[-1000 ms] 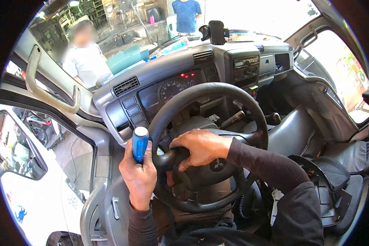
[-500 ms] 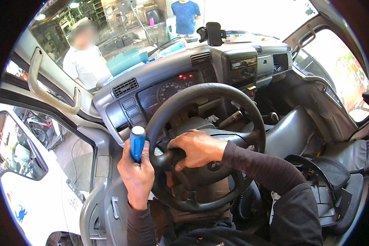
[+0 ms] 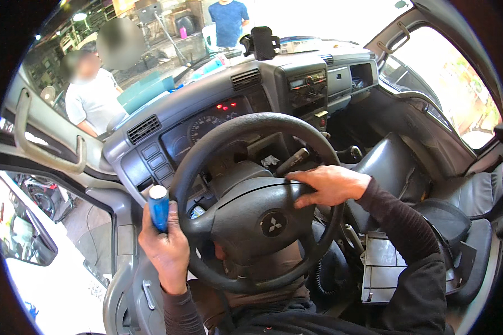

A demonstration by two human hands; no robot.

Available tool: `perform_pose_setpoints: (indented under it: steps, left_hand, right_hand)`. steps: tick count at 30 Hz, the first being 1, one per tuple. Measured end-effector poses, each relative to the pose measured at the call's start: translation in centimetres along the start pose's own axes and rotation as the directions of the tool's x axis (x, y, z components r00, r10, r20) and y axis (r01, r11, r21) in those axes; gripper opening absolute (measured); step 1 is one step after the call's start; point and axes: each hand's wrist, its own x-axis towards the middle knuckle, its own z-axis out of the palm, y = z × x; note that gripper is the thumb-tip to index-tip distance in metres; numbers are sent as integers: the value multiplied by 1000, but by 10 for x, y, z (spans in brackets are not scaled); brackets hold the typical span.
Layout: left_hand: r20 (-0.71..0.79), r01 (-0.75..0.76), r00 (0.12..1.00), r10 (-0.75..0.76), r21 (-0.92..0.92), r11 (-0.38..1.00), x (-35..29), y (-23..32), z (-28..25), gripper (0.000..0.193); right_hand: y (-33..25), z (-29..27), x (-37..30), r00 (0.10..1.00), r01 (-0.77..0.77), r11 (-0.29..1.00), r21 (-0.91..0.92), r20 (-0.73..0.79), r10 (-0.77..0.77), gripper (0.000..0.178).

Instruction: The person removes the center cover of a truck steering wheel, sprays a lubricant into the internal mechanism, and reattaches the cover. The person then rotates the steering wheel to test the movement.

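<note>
My left hand (image 3: 165, 243) is closed around a blue screwdriver handle (image 3: 159, 207) with a pale metal cap on top, upright beside the left rim of the black steering wheel (image 3: 265, 120). Its shaft is hidden below my fist. My right hand (image 3: 332, 185) lies over the right spoke, fingers stretched toward the wheel's centre pad (image 3: 246, 215) and thumb apart below them. Just beyond those fingertips is a column stalk (image 3: 293, 161).
Ahead runs the dashboard (image 3: 193, 97), its cluster showing red lights, with a phone holder (image 3: 262, 43) on top. Left are a grab handle (image 3: 50, 151) and an open doorway. A seat (image 3: 383, 162) and grid-like tray (image 3: 383, 265) lie right. People stand beyond the windscreen.
My right hand has moved from the wheel's left spoke across to its right spoke, uncovering the centre pad. My left hand keeps the screwdriver upright. The whole view has shifted a little.
</note>
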Motion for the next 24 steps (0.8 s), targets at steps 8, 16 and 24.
perform_pose_setpoints:
  steps: [8,16,24]
  left_hand:
    - [8,70,998,-70,-75,995,-4,3,-2,27]
    - [38,114,993,-111,-97,989,-5,1,0,28]
    - [14,104,995,-104,-101,989,-5,1,0,24]
  right_hand:
    - [13,13,11,1000,17,997,81,5,-17,80]
    - [12,12,6,1000,-2,989,149,-4,3,78]
    - [9,12,6,999,26,991,134,-43,-21,77]
